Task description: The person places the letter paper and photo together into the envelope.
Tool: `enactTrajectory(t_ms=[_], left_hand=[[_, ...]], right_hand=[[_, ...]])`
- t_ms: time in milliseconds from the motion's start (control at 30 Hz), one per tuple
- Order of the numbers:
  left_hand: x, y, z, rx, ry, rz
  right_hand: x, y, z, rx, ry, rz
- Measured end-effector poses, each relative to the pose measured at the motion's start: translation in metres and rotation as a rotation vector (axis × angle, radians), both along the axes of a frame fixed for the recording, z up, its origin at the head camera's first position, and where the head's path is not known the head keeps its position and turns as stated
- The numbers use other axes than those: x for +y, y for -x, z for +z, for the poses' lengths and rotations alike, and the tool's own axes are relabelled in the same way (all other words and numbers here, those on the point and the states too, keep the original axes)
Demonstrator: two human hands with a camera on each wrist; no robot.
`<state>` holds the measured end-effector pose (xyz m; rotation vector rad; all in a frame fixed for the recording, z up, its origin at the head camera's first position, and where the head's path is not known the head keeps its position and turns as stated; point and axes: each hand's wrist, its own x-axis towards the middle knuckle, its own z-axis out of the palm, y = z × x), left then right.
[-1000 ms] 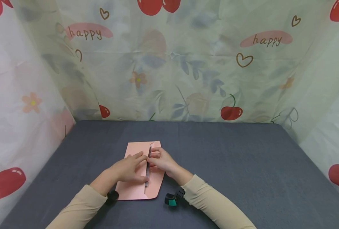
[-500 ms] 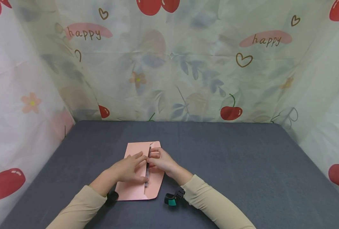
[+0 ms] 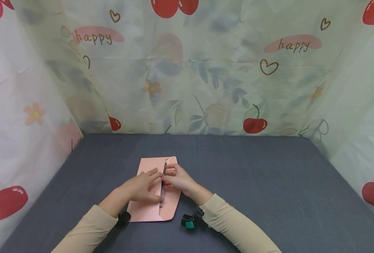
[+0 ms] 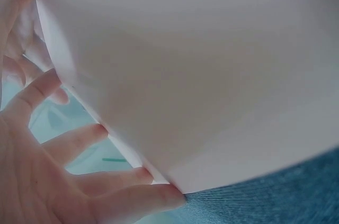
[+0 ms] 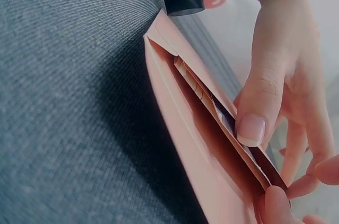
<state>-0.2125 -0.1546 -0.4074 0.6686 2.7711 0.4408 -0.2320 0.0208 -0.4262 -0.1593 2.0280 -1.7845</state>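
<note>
A pink envelope lies lengthwise on the table, its open side facing right. In the opening sits a thin sheaf of printed paper, showing as a narrow dark strip from above. My left hand lies over the envelope's left panel, its thumb at the opening's edge and its other fingers spread along the panel. My right hand comes from the other side and pinches the paper's edge with thumb and index fingertip, close to the left index finger. In the left wrist view the pale panel bows outward beside the fingers.
The dark grey cloth-covered table stretches out to the right and back. Around it hangs a patterned curtain with cherries and hearts. A black wrist camera hangs beneath the right sleeve; another black one touches the envelope's near left corner.
</note>
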Motion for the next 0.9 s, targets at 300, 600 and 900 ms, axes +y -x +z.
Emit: enactTrajectory(t_ms=[300,600,900], left_hand=[[0.001,0.000,0.000,-0.008,0.013,0.010],[0.004,0.000,-0.001,-0.029,0.015,0.040],[0.006,-0.001,-0.001,-0.070,0.020,0.073]], right_hand=[[0.001,0.001,-0.002,-0.010,0.022,0.008],[0.020,-0.003,0.006,0.057,-0.040,0.037],[0.061,-0.001,0.017,0.174,-0.150,0.027]])
